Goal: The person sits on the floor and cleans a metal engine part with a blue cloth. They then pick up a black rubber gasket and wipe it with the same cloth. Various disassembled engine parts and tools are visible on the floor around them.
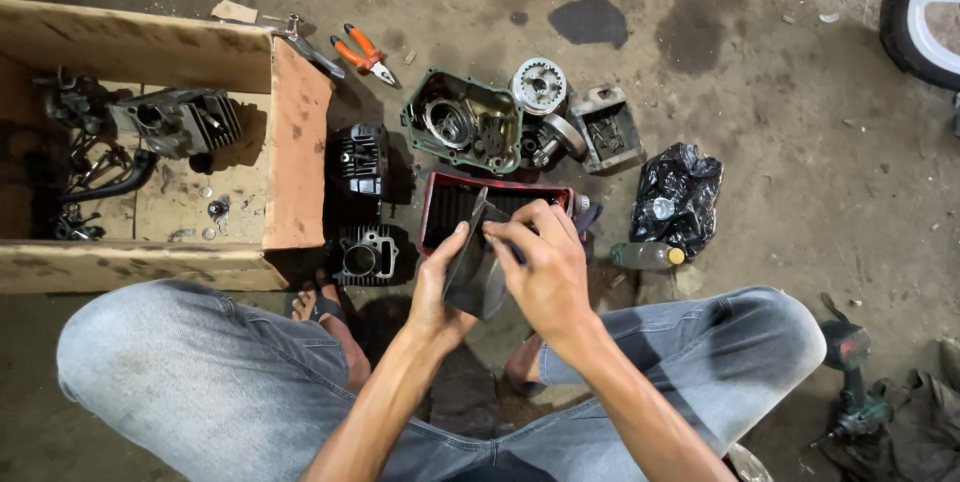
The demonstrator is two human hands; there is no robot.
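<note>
I squat over a dirty concrete floor. My left hand (440, 282) holds a dark grey sheet, like sandpaper (478, 277), from below. My right hand (545, 262) presses on the sheet's top edge with something small under its fingers, hidden from view. Just beyond my hands lies a red tray (432, 204) with dark contents.
An open cardboard box (295, 142) at left holds an engine cylinder (180, 122) and small parts. Two finned cylinders (360, 157), a green engine cover (465, 122), gears (540, 87), orange pliers (365, 52), a black bag (675, 197), a bottle (645, 256), a drill (855, 382) and a wheel (925, 12) lie around.
</note>
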